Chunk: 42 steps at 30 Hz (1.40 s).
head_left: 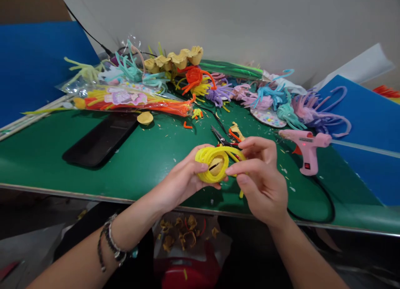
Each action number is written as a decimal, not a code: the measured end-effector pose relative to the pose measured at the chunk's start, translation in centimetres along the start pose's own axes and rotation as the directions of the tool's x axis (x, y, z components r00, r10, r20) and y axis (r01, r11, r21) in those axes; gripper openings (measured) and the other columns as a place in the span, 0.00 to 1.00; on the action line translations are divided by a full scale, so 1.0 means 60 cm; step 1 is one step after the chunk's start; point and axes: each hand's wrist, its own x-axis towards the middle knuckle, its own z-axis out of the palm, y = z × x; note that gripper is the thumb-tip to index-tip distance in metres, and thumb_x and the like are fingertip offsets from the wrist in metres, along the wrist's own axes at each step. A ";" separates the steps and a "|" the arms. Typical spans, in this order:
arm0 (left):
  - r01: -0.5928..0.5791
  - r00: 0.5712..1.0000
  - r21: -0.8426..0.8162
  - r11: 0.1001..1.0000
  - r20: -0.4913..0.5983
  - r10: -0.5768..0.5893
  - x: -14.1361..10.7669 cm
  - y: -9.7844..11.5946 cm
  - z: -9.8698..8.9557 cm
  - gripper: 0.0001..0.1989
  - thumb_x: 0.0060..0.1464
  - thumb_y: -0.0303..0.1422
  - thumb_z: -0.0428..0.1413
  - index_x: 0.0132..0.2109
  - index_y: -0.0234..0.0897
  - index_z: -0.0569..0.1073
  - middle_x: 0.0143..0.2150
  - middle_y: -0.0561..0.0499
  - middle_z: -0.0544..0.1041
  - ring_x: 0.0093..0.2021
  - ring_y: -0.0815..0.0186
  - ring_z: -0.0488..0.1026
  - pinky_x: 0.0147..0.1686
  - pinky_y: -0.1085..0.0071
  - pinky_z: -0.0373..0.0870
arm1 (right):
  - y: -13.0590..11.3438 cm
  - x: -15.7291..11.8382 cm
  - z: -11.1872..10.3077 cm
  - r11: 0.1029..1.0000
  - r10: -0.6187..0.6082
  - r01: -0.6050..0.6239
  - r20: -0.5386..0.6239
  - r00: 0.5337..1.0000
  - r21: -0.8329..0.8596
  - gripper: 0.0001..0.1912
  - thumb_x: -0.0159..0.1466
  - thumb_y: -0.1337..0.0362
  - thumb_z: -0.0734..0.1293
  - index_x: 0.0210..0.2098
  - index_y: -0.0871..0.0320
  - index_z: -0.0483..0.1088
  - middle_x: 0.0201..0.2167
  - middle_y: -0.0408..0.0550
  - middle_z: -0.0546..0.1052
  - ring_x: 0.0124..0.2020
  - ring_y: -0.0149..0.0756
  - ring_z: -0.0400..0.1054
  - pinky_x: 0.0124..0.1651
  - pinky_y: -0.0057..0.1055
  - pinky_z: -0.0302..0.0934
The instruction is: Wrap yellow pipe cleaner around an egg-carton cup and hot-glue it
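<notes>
A coil of yellow pipe cleaner (204, 157), wound in rings around a tan egg-carton piece (216, 166) with a dark slit in it, is in my left hand (187, 172). The left thumb presses on the coil's front and the fingers support it from behind. My right hand (262, 176) is at the coil's right side, fingers bent around the loose yellow strands; its index fingertip meets the coil's edge. Strand ends hang below the right fingers. Behind the hands lie black-tipped pliers (220, 136), partly hidden, beside a torn carton scrap (238, 132).
A pink glue gun (308, 147) with a glue stick rests at right, its cable curving along the edge. A black phone (101, 139) lies at left near a round tan piece (145, 118). Bagged pipe cleaners (134, 101), pipe-cleaner flowers (192, 77) and an egg carton (178, 59) crowd the back.
</notes>
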 end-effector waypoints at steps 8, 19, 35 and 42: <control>-0.013 0.996 0.062 0.998 -0.089 0.019 0.004 0.007 0.004 0.16 0.41 0.29 0.55 0.42 0.36 0.66 0.32 0.52 0.75 0.30 0.64 0.73 0.29 0.71 0.67 | -0.016 0.004 -0.004 0.999 -0.034 0.034 -0.045 0.998 0.010 0.07 0.59 0.71 0.63 0.30 0.53 0.71 0.29 0.43 0.68 0.32 0.31 0.64 0.34 0.31 0.62; -0.007 0.985 0.074 0.997 -0.169 0.019 0.005 0.012 0.009 0.13 0.42 0.29 0.53 0.39 0.36 0.66 0.30 0.53 0.74 0.28 0.66 0.72 0.28 0.73 0.67 | -0.031 0.001 0.005 0.990 0.003 -0.017 0.100 0.995 0.139 0.08 0.61 0.71 0.63 0.32 0.54 0.72 0.29 0.42 0.74 0.29 0.28 0.69 0.29 0.25 0.64; 0.024 0.969 -0.040 0.999 -0.247 -0.033 0.009 0.021 0.008 0.13 0.49 0.36 0.46 0.33 0.33 0.70 0.23 0.51 0.71 0.20 0.71 0.62 0.21 0.77 0.58 | -0.022 -0.001 0.008 0.983 0.062 -0.063 0.012 0.998 0.174 0.05 0.58 0.72 0.66 0.30 0.55 0.72 0.25 0.40 0.72 0.20 0.24 0.62 0.20 0.23 0.57; 0.116 0.983 -0.207 0.971 -0.117 -0.142 0.009 0.028 0.004 0.19 0.50 0.36 0.43 0.33 0.27 0.73 0.27 0.44 0.74 0.19 0.74 0.58 0.21 0.77 0.61 | -0.015 0.000 0.009 0.977 0.062 -0.053 -0.033 0.998 0.208 0.13 0.64 0.70 0.58 0.24 0.57 0.67 0.17 0.39 0.64 0.23 0.27 0.63 0.26 0.26 0.57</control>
